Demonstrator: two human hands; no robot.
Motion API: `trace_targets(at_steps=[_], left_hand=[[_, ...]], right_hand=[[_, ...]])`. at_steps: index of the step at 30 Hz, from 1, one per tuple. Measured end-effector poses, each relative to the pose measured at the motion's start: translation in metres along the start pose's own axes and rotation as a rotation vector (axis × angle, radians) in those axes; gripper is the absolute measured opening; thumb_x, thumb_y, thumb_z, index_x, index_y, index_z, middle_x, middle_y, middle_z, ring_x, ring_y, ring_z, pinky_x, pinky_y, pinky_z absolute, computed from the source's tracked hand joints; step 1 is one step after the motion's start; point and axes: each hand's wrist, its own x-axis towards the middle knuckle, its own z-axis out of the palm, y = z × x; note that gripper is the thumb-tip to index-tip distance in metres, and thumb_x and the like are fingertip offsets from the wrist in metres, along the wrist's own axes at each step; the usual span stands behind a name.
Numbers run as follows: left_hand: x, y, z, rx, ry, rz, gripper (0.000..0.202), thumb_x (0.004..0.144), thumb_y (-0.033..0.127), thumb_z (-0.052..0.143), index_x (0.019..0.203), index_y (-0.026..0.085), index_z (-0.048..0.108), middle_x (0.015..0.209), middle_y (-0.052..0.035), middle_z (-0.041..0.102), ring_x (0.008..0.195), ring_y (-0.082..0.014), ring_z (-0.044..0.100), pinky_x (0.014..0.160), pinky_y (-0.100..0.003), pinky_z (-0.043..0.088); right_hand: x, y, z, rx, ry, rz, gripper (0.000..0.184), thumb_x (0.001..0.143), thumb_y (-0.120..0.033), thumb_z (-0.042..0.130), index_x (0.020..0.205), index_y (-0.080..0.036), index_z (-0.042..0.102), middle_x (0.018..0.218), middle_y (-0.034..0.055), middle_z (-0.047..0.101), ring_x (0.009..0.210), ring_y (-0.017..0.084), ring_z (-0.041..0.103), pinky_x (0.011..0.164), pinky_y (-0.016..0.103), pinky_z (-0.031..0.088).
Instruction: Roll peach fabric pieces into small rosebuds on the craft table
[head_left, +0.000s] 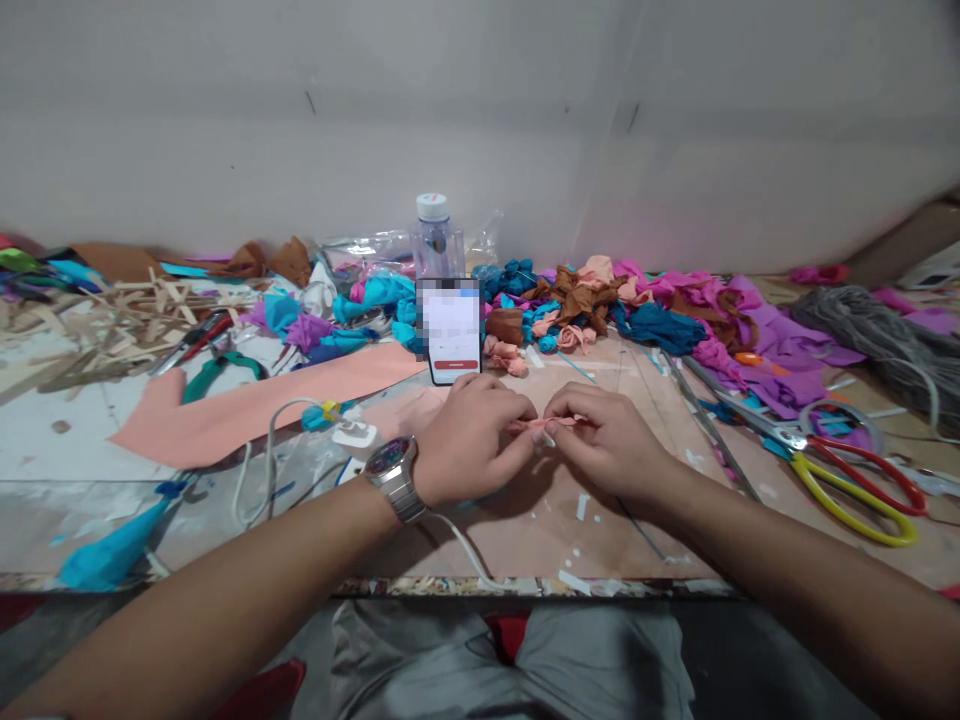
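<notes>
Both hands meet over the middle of the worktable, pinching a small strip of peach crepe paper point(551, 424) between them. My left hand point(476, 435), with a metal watch on its wrist, grips the strip's left end between thumb and fingers. On the right end, my right hand point(611, 435) holds it with curled fingers and thumb. Part of the strip is hidden by the fingers. Just behind my left hand stands a phone point(451, 335) with a lit screen. A long peach crepe paper sheet point(300, 400) lies to the left.
Scissors point(817, 440) with red and yellow handles lie at right, near grey yarn point(877, 330). Crumpled coloured paper pieces point(585, 295) line the back, beside a bottle point(435, 240). At left are wood strips point(135, 320), green-handled pliers point(221, 372) and a white cable point(271, 450).
</notes>
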Motion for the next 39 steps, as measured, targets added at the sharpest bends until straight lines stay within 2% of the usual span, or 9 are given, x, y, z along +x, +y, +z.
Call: trace_targets(at_steps=[6,17,26,39], left_hand=[[0.0000,-0.0009,0.0023,0.015,-0.005,0.013,0.029,0.098,0.036,0.051,0.086,0.017,0.069,0.080,-0.0059,0.068,0.091,-0.0240,0.055,0.085,-0.039,0.038],[-0.0009,-0.0003,0.0027,0.040,0.000,0.027,0.028,0.098,0.036,0.052,0.085,0.017,0.069,0.080,-0.0050,0.067,0.090,-0.0230,0.055,0.085,-0.039,0.038],[-0.0005,-0.0013,0.0054,0.050,-0.038,0.084,0.028,0.098,0.035,0.051,0.085,0.018,0.069,0.080,-0.0046,0.066,0.090,-0.0220,0.053,0.088,-0.039,0.038],[-0.0012,0.0001,0.0038,0.055,-0.027,0.074,0.029,0.099,0.035,0.048,0.082,0.017,0.065,0.079,-0.0043,0.066,0.089,-0.0220,0.054,0.087,-0.039,0.039]], right_hand=[[-0.0002,0.0008,0.0026,0.001,-0.001,-0.041,0.012,0.090,-0.018,0.061,0.078,-0.019,0.061,0.077,0.0016,0.063,0.073,0.016,0.057,0.068,0.030,0.039],[-0.0012,0.0032,0.0037,0.028,-0.014,-0.045,0.010,0.089,-0.016,0.061,0.080,-0.019,0.064,0.080,0.0015,0.065,0.077,0.017,0.059,0.072,0.030,0.041],[-0.0021,0.0005,0.0025,0.011,-0.027,-0.063,0.011,0.080,-0.010,0.062,0.074,-0.019,0.060,0.075,0.0004,0.063,0.074,0.017,0.057,0.073,0.031,0.039],[-0.0019,0.0018,0.0030,-0.031,-0.019,-0.079,0.009,0.085,-0.014,0.060,0.078,-0.019,0.060,0.077,0.0007,0.064,0.077,0.017,0.057,0.076,0.032,0.038]])
